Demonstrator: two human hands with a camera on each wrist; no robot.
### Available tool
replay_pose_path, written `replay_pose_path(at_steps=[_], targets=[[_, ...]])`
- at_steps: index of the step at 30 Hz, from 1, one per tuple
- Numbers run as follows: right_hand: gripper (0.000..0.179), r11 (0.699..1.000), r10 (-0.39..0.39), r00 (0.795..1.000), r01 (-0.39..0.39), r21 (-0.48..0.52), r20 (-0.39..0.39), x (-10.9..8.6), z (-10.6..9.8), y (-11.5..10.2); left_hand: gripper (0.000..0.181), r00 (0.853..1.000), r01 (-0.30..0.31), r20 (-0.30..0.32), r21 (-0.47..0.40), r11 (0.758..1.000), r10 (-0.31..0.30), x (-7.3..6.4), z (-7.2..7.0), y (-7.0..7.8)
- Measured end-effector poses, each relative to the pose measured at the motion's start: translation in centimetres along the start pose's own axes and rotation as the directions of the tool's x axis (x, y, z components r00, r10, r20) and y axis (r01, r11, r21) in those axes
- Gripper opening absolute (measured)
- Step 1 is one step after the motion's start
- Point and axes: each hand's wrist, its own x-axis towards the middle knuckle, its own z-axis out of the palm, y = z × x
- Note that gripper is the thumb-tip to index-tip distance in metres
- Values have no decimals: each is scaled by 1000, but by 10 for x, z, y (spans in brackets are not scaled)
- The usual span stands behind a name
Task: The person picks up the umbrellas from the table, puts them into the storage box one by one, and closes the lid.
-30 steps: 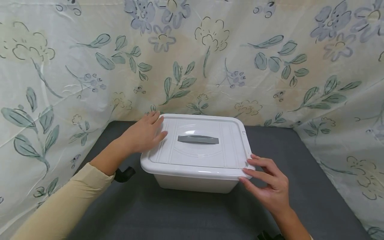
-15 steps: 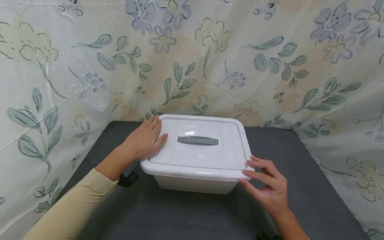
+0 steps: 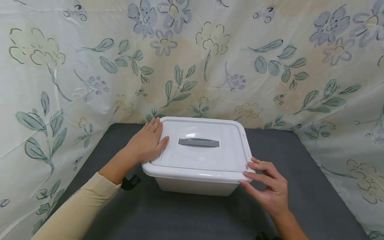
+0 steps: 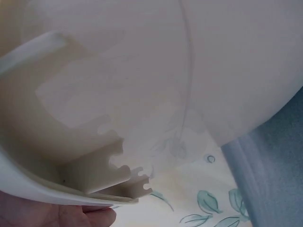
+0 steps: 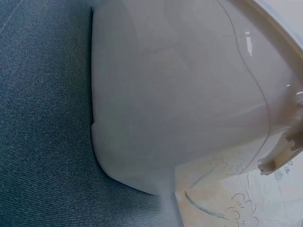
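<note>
A white lidded plastic storage box [image 3: 195, 186] stands on the dark grey table cover. Its white lid [image 3: 207, 160] has a grey handle [image 3: 199, 142] lying across the middle. My left hand [image 3: 147, 141] lies flat along the lid's left edge, fingers straight and together, thumb on the top face. At the lid's front right corner, my right hand [image 3: 267, 185] touches the rim with spread, slightly bent fingertips and thumb. Below the rim, the left wrist view shows notched ribs [image 4: 102, 170], with part of my left hand [image 4: 71, 215] beneath. The right wrist view shows the box wall [image 5: 175, 94], fingers out of sight.
The dark grey table cover [image 3: 168, 220] extends in front of the box and on both sides. A floral cloth [image 3: 210, 96] hangs close behind and along both sides. A black wrist mount [image 3: 130, 182] sits beneath my left wrist.
My left hand, with fingers slightly apart earlier, now lies flatter along the lid's edge, its forearm shifted a little right. My right hand stays at the corner. The head view shifts slightly.
</note>
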Motion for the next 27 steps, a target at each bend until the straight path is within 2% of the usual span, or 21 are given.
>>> replay_pose_path(at_steps=[20, 27], targets=[[27, 999, 33, 999, -33, -28, 5, 3, 2, 1, 80, 1000, 1, 6, 0, 1000, -1, 6, -1, -2], [26, 999, 38, 999, -38, -7, 1, 2, 2, 1, 80, 1000, -2, 11, -8, 1000, 2, 5, -2, -1]])
